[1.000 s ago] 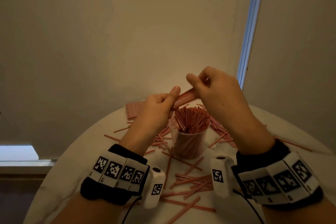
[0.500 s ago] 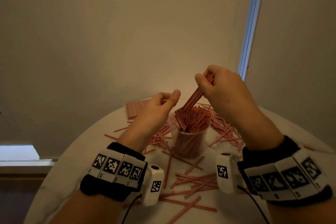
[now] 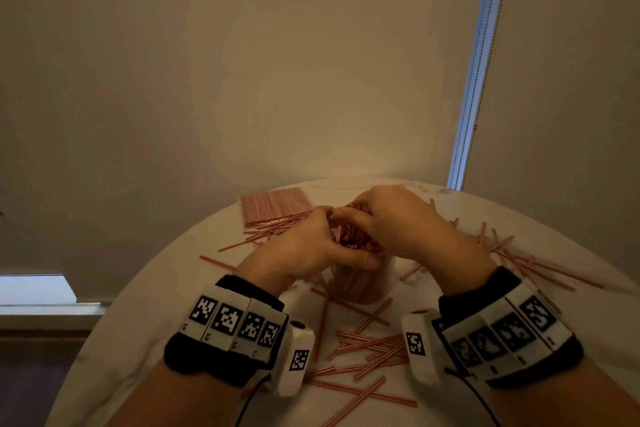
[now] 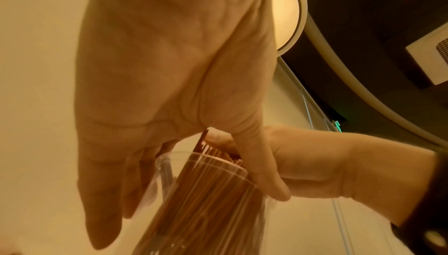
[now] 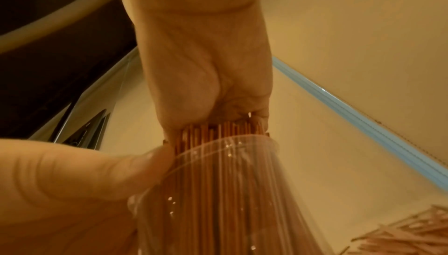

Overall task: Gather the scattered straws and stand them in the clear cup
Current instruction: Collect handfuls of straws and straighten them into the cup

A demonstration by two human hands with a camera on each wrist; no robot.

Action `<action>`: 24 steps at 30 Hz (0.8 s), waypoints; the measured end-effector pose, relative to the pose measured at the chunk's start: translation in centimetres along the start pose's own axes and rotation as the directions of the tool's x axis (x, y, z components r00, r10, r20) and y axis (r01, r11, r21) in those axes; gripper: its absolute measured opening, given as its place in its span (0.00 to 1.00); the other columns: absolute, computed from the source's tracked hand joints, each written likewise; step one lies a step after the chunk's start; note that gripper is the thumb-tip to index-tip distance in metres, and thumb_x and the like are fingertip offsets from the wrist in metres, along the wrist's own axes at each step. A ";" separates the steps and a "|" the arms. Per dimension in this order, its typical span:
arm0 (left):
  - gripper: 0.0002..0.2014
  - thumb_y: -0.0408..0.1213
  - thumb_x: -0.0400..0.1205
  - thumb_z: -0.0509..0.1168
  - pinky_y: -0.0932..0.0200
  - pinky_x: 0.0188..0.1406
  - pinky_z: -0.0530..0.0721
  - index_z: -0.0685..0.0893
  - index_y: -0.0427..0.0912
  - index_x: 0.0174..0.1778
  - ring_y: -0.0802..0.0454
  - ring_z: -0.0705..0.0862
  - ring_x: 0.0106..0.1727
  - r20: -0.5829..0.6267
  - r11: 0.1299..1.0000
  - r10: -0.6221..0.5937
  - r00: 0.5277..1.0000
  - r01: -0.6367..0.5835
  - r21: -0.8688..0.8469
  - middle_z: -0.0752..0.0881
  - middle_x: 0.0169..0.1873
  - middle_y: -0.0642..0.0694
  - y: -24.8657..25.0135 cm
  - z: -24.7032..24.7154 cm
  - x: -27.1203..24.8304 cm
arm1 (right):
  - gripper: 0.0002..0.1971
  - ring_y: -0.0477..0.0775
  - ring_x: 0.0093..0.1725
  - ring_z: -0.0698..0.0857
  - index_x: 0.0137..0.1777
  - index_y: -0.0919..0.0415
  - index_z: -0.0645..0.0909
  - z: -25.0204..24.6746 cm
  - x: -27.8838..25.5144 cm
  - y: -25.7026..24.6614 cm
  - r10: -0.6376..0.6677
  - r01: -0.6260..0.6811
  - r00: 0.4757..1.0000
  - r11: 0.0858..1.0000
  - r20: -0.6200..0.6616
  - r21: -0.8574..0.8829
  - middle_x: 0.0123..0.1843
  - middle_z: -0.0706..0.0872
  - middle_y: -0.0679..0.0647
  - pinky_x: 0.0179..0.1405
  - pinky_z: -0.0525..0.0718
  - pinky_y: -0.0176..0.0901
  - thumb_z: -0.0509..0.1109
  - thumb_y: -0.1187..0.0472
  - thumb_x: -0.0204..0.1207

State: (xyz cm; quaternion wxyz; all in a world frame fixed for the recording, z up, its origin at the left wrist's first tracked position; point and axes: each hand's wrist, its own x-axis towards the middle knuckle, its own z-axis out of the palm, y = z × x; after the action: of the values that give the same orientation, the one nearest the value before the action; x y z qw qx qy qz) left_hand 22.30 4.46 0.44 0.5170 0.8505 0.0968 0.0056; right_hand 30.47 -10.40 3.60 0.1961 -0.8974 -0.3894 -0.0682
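Observation:
The clear cup [image 3: 363,288] stands mid-table, packed with red-and-white straws [image 3: 353,239]. My left hand [image 3: 311,246] grips the cup at its rim. Its thumb [image 4: 266,182] lies on the near side and its fingers on the far side of the cup [image 4: 194,201]. My right hand [image 3: 391,218] is cupped over the straw tops [image 5: 218,131], fingers bent down around them, palm [image 5: 206,58] resting on their ends. The right fingertips are mostly hidden. Loose straws [image 3: 363,347] lie on the table in front of the cup.
A round white table [image 3: 138,322] stands against a wall. More scattered straws [image 3: 502,253] lie to the right, a few straws [image 3: 221,263] to the left. A flat pack of straws [image 3: 277,206] lies at the back left. A blind cord [image 3: 474,80] hangs at the right.
My right hand carried its bundle of straws down into the cup and now covers the tops. My left hand dropped from the air onto the cup's rim.

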 end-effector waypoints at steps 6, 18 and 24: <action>0.59 0.54 0.55 0.90 0.45 0.71 0.83 0.68 0.48 0.80 0.49 0.85 0.68 0.018 1.000 0.010 1.000 -0.010 -0.018 0.87 0.66 0.49 0.0 -0.2 0.0 | 0.37 0.49 0.58 0.80 0.60 0.43 0.84 -1.7 -0.4 0.9 0.024 -0.015 0.999 0.980 -0.043 0.199 0.54 0.82 0.45 0.55 0.84 0.52 0.54 0.18 0.67; 0.45 0.48 0.56 0.90 0.45 0.61 0.90 0.80 0.44 0.69 0.51 0.91 0.58 0.013 0.997 0.069 0.998 -0.069 -0.038 0.92 0.56 0.48 0.2 0.0 0.1 | 0.02 0.42 0.43 0.84 0.46 0.44 0.87 -1.0 -0.2 -1.1 -0.003 0.000 1.000 0.965 0.009 0.262 0.42 0.86 0.41 0.33 0.76 0.35 0.77 0.51 0.75; 0.44 0.46 0.59 0.90 0.40 0.68 0.86 0.81 0.40 0.70 0.46 0.90 0.62 0.044 0.994 0.089 0.995 -0.086 -0.060 0.92 0.58 0.45 0.0 -0.1 0.4 | 0.12 0.41 0.51 0.86 0.63 0.35 0.87 -2.3 -0.9 -0.3 -0.051 0.004 0.980 0.973 0.195 0.231 0.54 0.91 0.39 0.55 0.84 0.43 0.67 0.46 0.83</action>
State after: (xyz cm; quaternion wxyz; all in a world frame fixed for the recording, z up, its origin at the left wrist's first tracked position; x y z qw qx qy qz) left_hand 22.67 4.61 0.43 0.5429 0.8384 0.0470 0.0110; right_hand 29.69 -11.74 5.55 0.2577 -0.8655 -0.4247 0.0648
